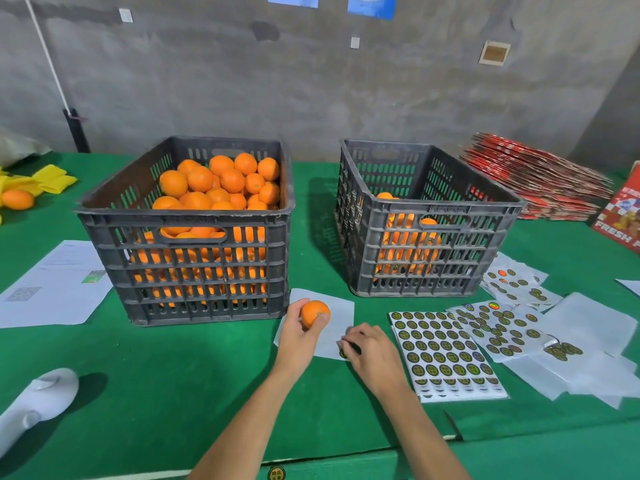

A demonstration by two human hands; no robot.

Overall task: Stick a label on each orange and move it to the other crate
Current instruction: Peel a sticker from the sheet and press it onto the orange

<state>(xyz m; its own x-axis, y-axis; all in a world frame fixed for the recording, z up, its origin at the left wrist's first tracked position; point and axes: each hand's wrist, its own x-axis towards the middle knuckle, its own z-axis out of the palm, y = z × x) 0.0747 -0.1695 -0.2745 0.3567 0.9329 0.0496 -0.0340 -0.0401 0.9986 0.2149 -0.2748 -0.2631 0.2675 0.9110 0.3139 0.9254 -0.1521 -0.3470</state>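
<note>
The left hand (298, 332) is gripping an orange (315, 314), fingers and thumb curling round it, holding it just above a mostly bare backing sheet (337, 318) lying on the green table (173, 393) between the two crates. The right hand (369, 348) is resting on that sheet's near corner, its fingertips bending down onto a dark round label (343, 354) there; whether they are pinching it or only pressing on it I cannot tell.

The left crate (194, 268) is sitting heaped with oranges rising above its rim. The right crate (426, 258) is holding far fewer, showing mainly through its slatted front wall.

Just right of the right hand a full label sheet (443, 351) is lying flat, with part-used sheets (502, 327) overlapping beyond it. A printed paper (52, 289) is lying left of the left crate, a stack of red flattened cartons (533, 181) is lying at the far right, and a white object (38, 400) is lying at the near left edge
</note>
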